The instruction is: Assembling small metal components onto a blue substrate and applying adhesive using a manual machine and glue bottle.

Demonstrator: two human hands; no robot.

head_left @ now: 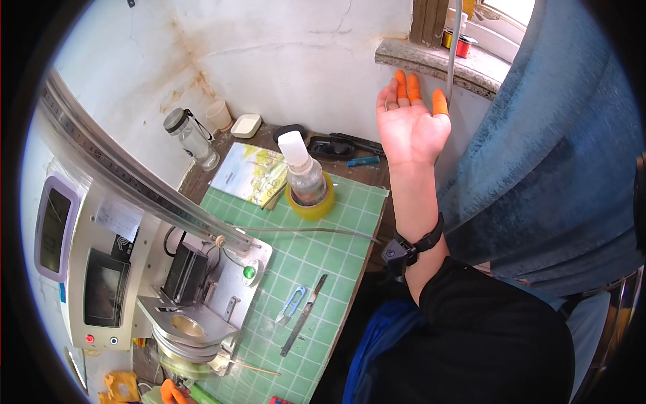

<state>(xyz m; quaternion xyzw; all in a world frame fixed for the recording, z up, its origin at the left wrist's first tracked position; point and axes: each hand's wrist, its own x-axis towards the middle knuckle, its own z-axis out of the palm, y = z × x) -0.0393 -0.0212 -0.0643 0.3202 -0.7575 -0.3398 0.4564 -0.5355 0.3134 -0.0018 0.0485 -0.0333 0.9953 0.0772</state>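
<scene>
Head view: in the upper right of the frame the right hand (412, 124) is raised, palm open and empty, with orange finger covers (410, 86) on the fingertips. Its fingers are close to a thin grey cable (451, 47) hanging by the blue curtain (552, 155), perhaps brushing it. The left hand is out of sight. At lower centre, blue-handled snips (291, 304) and tweezers (304, 315) lie on the green cutting mat (336, 236).

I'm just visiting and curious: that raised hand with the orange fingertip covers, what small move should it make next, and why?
Probably close the right hand on the thin grey tube beside its fingertips. The palm is open and empty, and the tube hanging by the windowsill is the nearest thing.
</scene>
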